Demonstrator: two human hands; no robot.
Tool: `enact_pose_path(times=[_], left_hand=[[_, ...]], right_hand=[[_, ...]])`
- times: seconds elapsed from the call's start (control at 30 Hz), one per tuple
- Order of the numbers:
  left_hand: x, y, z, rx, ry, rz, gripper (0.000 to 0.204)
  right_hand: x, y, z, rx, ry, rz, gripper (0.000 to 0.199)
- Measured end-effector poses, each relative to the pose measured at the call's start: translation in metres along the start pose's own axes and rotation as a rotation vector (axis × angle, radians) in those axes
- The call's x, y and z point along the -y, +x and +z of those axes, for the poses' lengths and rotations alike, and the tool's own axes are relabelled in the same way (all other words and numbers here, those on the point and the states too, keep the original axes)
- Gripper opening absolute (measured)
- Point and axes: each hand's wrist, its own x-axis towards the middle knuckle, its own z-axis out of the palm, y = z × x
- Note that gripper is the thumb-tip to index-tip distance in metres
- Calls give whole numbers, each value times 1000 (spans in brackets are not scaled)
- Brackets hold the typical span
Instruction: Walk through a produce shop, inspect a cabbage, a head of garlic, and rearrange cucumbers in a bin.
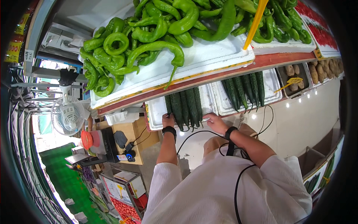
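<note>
A row of dark green cucumbers lies side by side in a white foam tray on the lower shelf, their ends jutting over its near edge. At the left side of this row is my left hand, close against the outermost cucumber; its fingers are foreshortened and partly hidden. My right hand is at the row's right side by the tray's near edge, open, with fingers stretched toward the cucumbers and nothing held in them. A second tray to the right holds more cucumbers.
Above, a red-edged shelf carries foam trays of green peppers and overhangs the cucumbers. Potatoes sit at the far right. A fan and a scale stand left. A black cable runs across my shirt.
</note>
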Motion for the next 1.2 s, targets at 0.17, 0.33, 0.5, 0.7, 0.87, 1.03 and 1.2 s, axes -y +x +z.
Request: enact_pose_path(times=[0.17,0.33,0.5,0.7,0.87,1.03,1.2], left_hand=[[1,8,1,47,204,23,41],[8,7,-4,-48,32,41,40],[-15,-9,-12,-236,111,300,38],[-58,-45,-25,-162,-172,167,37],[-83,-79,-16,-123,-141,254,38],[-103,-96,-1,-116,-120,283,42],[-114,-111,9,-231,-7,260,40]], right_hand=[[0,-1,0,-36,14,14,28],[5,-1,0,2,-1,42,29],[1,-3,-4,-14,-29,4,28],[-6,-2,-5,-29,-22,13,26],[-5,-3,-1,-39,-11,-7,26],[-5,-3,-1,-35,25,33,25],[1,-6,-8,-33,35,63,25]])
